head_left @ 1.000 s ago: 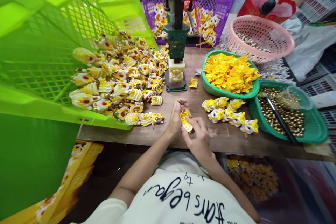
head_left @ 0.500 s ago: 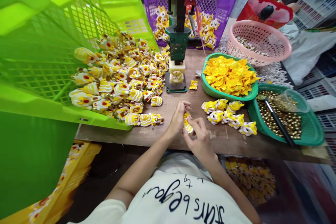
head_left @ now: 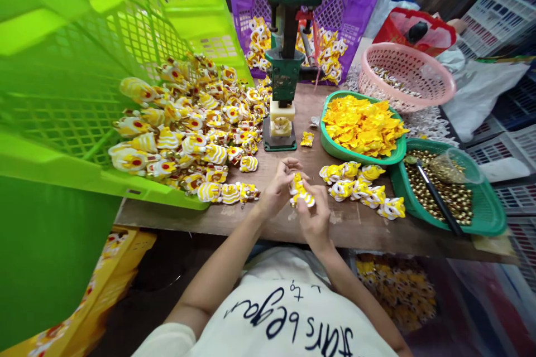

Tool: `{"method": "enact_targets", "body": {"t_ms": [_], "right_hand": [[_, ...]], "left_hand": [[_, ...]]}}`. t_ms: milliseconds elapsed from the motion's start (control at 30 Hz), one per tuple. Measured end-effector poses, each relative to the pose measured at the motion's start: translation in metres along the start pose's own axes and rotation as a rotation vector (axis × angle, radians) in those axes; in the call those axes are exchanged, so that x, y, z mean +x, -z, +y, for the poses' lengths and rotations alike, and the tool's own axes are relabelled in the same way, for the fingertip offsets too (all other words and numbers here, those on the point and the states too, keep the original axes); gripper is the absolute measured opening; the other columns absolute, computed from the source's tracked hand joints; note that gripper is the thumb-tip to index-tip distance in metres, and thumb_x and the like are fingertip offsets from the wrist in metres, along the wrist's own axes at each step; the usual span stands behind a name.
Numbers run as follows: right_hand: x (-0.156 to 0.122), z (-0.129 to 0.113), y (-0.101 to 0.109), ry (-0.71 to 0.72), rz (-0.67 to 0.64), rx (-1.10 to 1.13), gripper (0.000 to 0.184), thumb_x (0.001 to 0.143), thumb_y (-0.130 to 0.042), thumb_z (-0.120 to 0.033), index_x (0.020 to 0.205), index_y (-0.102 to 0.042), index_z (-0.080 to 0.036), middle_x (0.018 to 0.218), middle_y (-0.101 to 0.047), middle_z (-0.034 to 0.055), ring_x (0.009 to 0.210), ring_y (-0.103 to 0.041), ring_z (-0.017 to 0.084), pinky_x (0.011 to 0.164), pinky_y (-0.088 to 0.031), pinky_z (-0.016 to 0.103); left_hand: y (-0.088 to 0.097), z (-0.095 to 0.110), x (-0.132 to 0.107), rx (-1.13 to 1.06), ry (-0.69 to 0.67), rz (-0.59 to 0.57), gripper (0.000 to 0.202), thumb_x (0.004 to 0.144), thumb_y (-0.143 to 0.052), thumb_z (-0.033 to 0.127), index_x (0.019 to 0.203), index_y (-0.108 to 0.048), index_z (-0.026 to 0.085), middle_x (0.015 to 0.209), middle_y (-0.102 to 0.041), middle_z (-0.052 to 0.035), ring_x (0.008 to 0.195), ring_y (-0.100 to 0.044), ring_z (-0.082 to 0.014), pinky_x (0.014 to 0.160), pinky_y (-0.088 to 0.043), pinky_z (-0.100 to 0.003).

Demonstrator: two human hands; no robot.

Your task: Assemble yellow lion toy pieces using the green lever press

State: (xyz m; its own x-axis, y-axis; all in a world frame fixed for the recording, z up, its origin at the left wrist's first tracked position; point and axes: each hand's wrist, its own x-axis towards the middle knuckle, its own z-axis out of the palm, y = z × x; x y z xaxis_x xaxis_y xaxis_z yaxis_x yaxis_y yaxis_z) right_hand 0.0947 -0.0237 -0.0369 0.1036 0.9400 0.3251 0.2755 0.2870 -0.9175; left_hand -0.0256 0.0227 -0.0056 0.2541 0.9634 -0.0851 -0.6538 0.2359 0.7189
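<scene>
Between your two hands, just over the near edge of the worktop, a yellow-and-white striped figure is sitting tilted. Your right hand is pinching its striped lower end between thumb and fingers. Your left hand is curling narrowly at its upper end, fingertips seemingly touching it; the exact contact is too small to tell.

Just to the right, a cluster of similar figures is lying on the worktop, apparently waiting its turn. Across on your left, a large heap of figures is spilling from the lime crate, and a short row is lying along its near edge. Many there are showing red spots and glints of gold, so they seem further along. By that reading, much is already done, while the piece you are holding is partway and the cluster is remaining.

Beyond your hands, the green press is standing upright with a pale block beneath it, and one loose yellow piece is lying beside its base. Farther right, a green basin is holding plenty of thin yellow pieces, and a second basin is holding gold beads, so supplies are looking ample. Behind the press, a purple crate is holding more figures.
</scene>
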Motion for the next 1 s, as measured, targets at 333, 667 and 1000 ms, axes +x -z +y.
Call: {"method": "enact_targets", "body": {"t_ms": [333, 667, 1000], "right_hand": [[0.023, 0.011, 0.017, -0.135, -0.216, -0.083, 0.039, 0.099, -0.041, -0.044, 0.120, -0.065, -0.021, 0.111, -0.066, 0.0086, 0.098, -0.065, 0.020, 0.084, -0.057, 0.034], [0.168, 0.021, 0.093, 0.099, -0.083, -0.910, 0.038, 0.087, -0.046, -0.011, 0.120, -0.063, -0.015, 0.114, -0.063, 0.0171, 0.114, -0.052, 0.033, 0.099, -0.038, 0.050], [0.221, 0.032, 0.122, 0.172, -0.305, -0.890, 0.011, 0.084, -0.052, -0.017, 0.090, -0.061, -0.016, 0.097, -0.066, 0.0110, 0.096, -0.057, 0.024, 0.087, -0.041, 0.036]], "left_hand": [[0.016, -0.010, 0.006, 0.205, 0.018, 0.209, 0.048, 0.068, -0.085, 0.032, 0.109, -0.069, 0.015, 0.109, -0.072, -0.0096, 0.093, -0.067, -0.0191, 0.083, -0.053, -0.028], [0.017, -0.018, 0.021, -0.127, 0.116, 0.398, 0.030, 0.074, -0.079, 0.017, 0.099, -0.064, 0.011, 0.084, -0.073, -0.0040, 0.063, -0.068, -0.0118, 0.057, -0.055, -0.021], [0.014, -0.010, 0.020, -0.353, 0.310, 0.465, 0.024, 0.099, -0.044, 0.018, 0.093, -0.065, 0.007, 0.079, -0.072, -0.0108, 0.066, -0.070, -0.0161, 0.064, -0.059, -0.028]]}}
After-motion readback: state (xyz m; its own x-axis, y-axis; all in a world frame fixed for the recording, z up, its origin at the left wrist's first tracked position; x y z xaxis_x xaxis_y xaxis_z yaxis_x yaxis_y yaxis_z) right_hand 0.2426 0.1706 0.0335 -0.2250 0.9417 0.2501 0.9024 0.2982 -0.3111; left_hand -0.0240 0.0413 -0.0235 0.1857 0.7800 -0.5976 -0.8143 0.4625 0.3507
